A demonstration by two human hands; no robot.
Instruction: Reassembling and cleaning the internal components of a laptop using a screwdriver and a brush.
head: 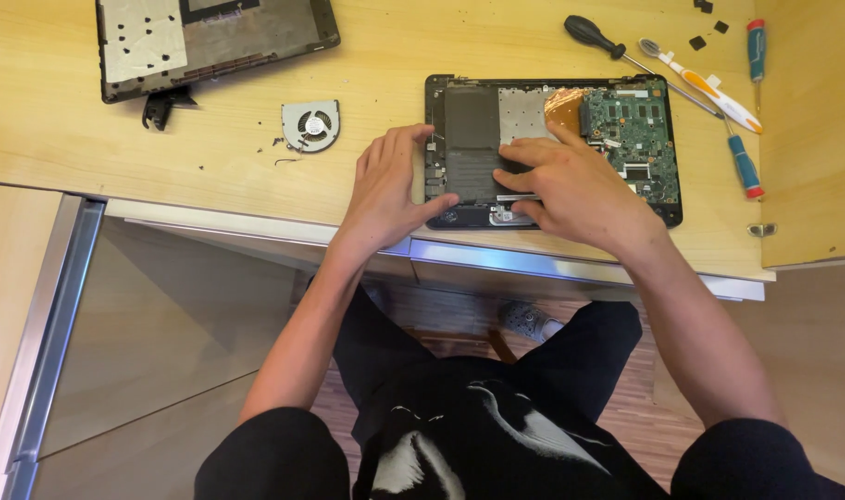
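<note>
Fingers (413, 153) of the left hand (385, 190) lie spread and flat on the left edge of the opened black laptop base (552, 153), thumb pressing its near rim, gripping nothing. In the head view, the right hand (571, 185) rests its loosely curled fingers on the flat dark battery pack (471, 139) inside that base, beside the green circuit board (637, 134). The base sits near the front edge of the light wooden desk (210, 157). A small round grey cooling fan (311, 125) lies well to the left; screwdrivers (745, 167) lie to the right.
</note>
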